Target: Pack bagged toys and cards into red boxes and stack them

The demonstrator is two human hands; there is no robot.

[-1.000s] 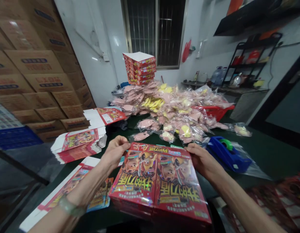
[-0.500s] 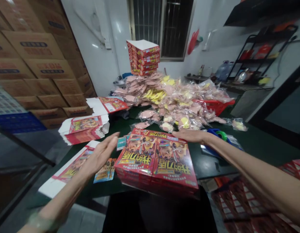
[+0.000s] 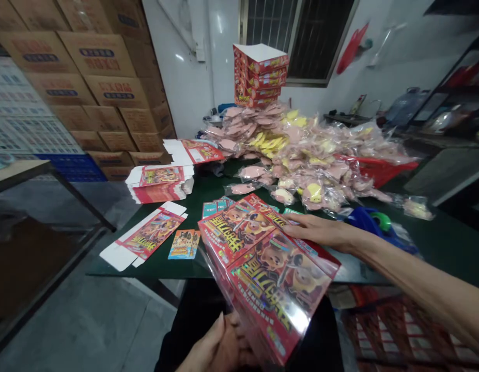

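A bundle of red printed boxes [image 3: 280,281], two side by side on top, lies turned at an angle over the table's front edge and my lap. Its surface has a shiny, film-like glare. My left hand [image 3: 223,343] is at the bundle's near lower side, fingers curled against it and partly hidden. My right hand [image 3: 320,231] rests with stretched fingers along the far right edge of the bundle. Teal printed cards [image 3: 216,207] show behind the boxes. To the left lie orange-and-blue cards [image 3: 184,244] and a flattened red carton [image 3: 150,235].
Bagged pink and yellow pieces [image 3: 301,155] are heaped at the back, with a red basket [image 3: 379,168] among them. A blue tape dispenser [image 3: 379,227] stands right. Folded cartons [image 3: 159,183] lie left. Stacked red boxes [image 3: 260,75] rise behind. Brown cartons [image 3: 111,95] line the wall.
The box bundle has turned and shifted toward me. My left hand has moved from beside its left side down to its near side. The view has swung left.
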